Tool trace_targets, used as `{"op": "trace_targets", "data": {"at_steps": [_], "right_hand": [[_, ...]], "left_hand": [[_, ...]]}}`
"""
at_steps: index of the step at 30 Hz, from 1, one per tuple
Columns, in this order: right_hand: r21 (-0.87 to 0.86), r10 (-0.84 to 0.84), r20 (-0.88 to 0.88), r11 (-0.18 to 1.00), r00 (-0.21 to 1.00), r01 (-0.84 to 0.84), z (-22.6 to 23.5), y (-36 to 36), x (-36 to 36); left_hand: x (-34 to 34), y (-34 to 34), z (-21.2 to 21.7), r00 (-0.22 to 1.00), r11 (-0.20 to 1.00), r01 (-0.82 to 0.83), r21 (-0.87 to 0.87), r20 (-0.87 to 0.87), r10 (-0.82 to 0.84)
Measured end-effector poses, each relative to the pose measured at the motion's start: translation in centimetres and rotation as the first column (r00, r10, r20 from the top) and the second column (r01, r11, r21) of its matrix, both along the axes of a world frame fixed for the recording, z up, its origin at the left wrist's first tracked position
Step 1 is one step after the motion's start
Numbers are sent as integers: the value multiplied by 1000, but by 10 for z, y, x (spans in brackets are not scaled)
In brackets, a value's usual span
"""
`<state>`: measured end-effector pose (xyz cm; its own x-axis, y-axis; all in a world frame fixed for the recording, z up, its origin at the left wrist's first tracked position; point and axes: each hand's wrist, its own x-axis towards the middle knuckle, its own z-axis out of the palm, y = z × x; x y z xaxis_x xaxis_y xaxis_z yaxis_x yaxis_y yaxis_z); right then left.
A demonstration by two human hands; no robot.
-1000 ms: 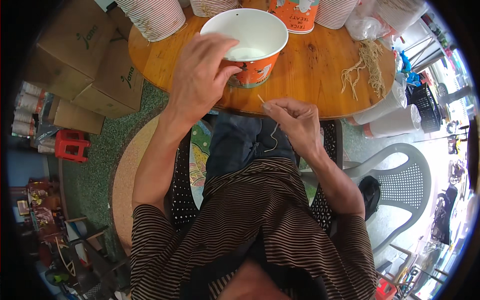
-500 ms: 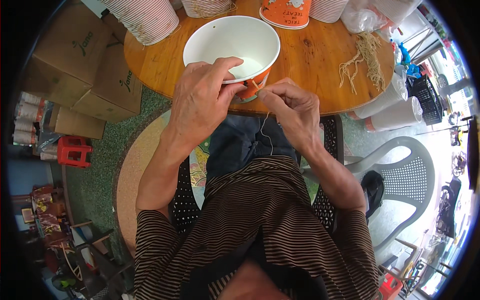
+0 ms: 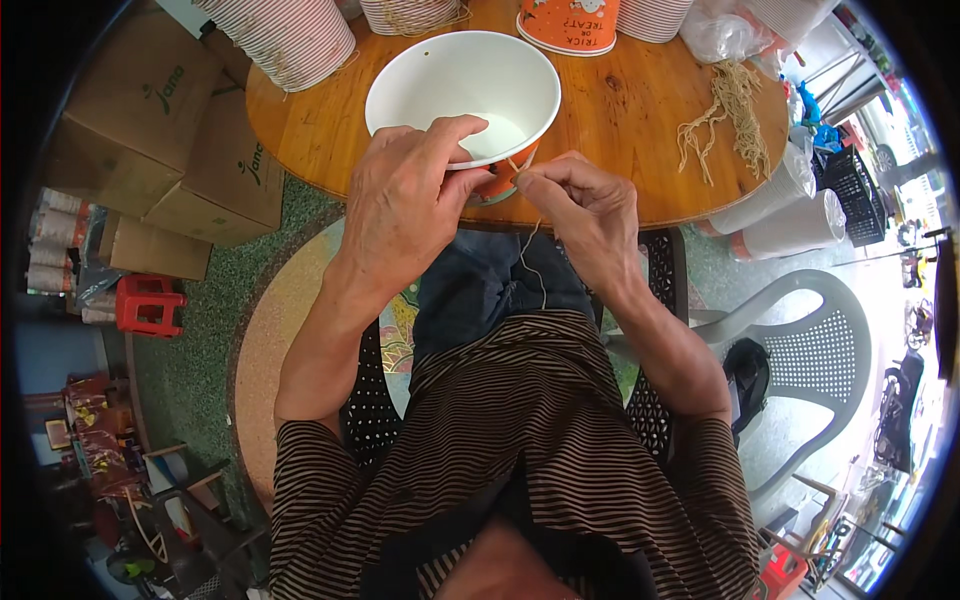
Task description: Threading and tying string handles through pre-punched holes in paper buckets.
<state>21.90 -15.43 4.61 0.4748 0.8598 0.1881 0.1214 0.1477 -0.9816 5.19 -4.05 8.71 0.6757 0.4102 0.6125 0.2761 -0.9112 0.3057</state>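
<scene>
From the person, the right hand [image 3: 585,205] pinches a thin cord [image 3: 527,250] at the five-o'clock side of the paper bucket [image 3: 455,85], straight ahead at twelve; the left hand [image 3: 400,205] clasps its rim at seven. The cord's tail hangs loose, so fastening looks unfinished. Beyond, a stack of buckets [image 3: 285,40] at eleven already has cords, while a cord bundle [image 3: 738,120] at one appears unused.

The bucket [image 3: 450,85] looks like smooth paper, the string bundle [image 3: 738,115] rough fibre — the tabletop [image 3: 635,130] glossy wood.
</scene>
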Motion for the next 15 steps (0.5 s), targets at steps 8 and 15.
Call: {"op": "trace_targets", "data": {"at_steps": [8,15], "right_hand": [[28,7,11,1000,1000,-8,-2,4,2],[55,36,-37,998,999,-34,0,5,2]], "left_hand": [[1,-7,3,998,994,-42,-98,-40,38],[-1,-6,14,996,994,15,-106,-85,-24]]}}
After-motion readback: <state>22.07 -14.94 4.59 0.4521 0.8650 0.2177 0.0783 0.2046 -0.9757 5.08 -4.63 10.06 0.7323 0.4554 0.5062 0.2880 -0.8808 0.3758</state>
